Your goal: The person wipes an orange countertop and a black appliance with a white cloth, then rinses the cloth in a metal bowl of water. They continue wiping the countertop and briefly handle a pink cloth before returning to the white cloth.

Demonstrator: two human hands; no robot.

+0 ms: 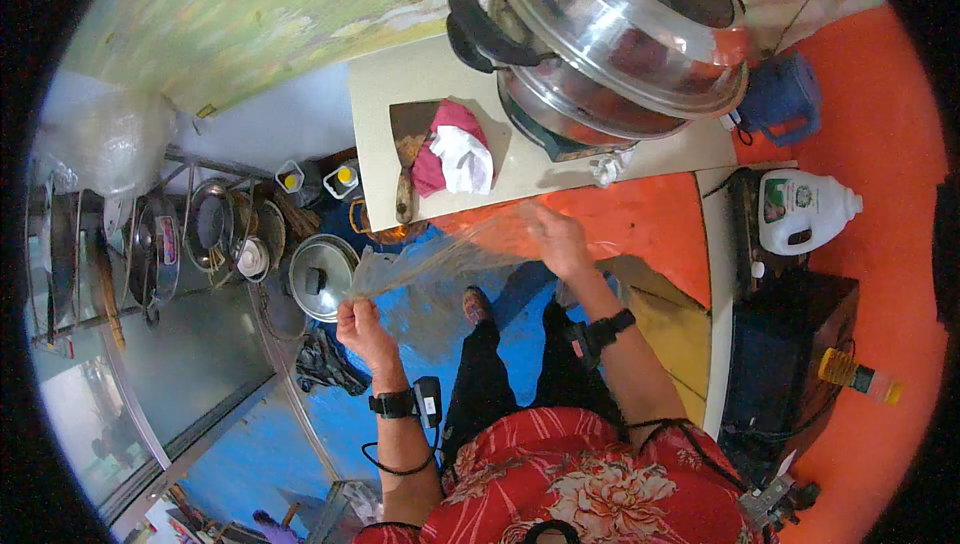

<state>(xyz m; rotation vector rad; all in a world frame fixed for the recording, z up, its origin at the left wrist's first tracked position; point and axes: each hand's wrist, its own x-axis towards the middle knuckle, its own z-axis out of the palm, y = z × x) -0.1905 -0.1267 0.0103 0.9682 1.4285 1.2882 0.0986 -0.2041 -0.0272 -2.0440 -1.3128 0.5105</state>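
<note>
A thin, clear plastic bag or sheet is stretched between my two hands, above the blue floor and beside the counter's front edge. My left hand pinches its lower left end, with fingers closed. Higher up and to the right, my right hand grips the other end; its fingers are somewhat blurred. On the counter beyond lies a cleaver with a wooden handle, partly under a magenta cloth. A white cloth or paper rests on top of that cloth.
A large lidded steel pot stands on a cooker on the pale counter. A crumpled tissue lies by it. Right are a blue jug, a white plastic jug and a black appliance. A pan rack stands left, near a lidded pot.
</note>
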